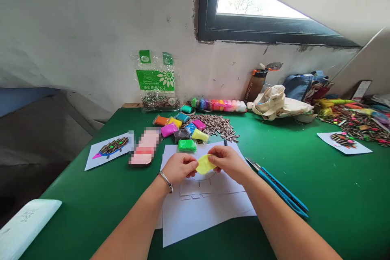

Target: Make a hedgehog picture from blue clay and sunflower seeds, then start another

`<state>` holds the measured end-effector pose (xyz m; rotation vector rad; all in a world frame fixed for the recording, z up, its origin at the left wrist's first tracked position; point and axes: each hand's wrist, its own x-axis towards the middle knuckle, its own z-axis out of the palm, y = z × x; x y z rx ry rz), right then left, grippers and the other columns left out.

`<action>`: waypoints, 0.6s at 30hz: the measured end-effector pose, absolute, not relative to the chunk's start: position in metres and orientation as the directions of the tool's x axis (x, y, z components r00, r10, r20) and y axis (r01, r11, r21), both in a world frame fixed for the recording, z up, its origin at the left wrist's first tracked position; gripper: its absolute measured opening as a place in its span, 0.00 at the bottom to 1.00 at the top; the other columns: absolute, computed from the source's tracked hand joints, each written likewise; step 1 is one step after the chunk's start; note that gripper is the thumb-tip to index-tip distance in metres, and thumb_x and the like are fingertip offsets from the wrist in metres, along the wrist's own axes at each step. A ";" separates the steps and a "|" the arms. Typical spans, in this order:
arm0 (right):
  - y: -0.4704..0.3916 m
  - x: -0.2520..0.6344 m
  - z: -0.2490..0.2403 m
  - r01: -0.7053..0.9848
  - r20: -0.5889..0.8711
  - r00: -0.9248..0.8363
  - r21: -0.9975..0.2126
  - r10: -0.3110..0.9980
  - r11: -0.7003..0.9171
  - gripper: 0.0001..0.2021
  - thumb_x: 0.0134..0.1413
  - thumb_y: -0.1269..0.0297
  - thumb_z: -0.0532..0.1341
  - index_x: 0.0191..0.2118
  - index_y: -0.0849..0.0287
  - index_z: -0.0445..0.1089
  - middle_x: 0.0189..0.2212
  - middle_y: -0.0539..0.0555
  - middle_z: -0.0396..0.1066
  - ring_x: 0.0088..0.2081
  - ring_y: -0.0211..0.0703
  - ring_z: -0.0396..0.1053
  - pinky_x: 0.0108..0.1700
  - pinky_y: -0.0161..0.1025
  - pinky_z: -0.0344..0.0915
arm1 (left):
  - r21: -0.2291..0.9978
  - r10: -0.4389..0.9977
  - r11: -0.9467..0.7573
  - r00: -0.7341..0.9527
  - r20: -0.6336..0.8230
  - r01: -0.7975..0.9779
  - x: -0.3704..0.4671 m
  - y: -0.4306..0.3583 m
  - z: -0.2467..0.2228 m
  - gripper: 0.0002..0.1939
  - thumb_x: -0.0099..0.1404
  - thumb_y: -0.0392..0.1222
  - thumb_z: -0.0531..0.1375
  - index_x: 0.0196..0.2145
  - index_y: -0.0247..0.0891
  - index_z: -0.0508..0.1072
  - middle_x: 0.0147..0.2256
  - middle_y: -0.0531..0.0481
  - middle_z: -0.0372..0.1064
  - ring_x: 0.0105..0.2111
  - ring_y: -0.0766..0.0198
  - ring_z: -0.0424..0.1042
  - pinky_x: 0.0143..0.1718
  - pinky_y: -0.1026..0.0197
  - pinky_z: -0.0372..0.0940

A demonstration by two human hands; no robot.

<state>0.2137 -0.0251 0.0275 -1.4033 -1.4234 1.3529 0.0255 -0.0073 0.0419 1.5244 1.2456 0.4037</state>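
Yellow clay (204, 164) (pinched) between hands

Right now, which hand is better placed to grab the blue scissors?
Right. The right hand pinches the yellow clay with the left hand, but the blue scissors lie on its side, beside the right forearm; the left would have to cross over.

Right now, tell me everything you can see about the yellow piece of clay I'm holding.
The yellow clay is a small, flattened, soft-looking lump with an uneven rounded outline. It is held up between the left hand and the right hand, whose fingertips pinch its opposite edges. It sits above the white paper sheets on the green table; nothing else appears to touch it.
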 end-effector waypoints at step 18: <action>-0.032 0.197 0.004 0.800 0.040 -0.184 -0.575 0.982 0.173 0.10 0.54 0.67 0.52 0.31 0.57 0.71 0.27 0.51 0.72 0.29 0.38 0.65 0.30 0.33 0.51 | 0.537 0.925 -0.154 0.312 -0.216 0.829 0.012 0.000 0.037 0.12 0.59 0.44 0.52 0.25 0.42 0.74 0.25 0.52 0.73 0.29 0.61 0.69 0.26 0.64 0.54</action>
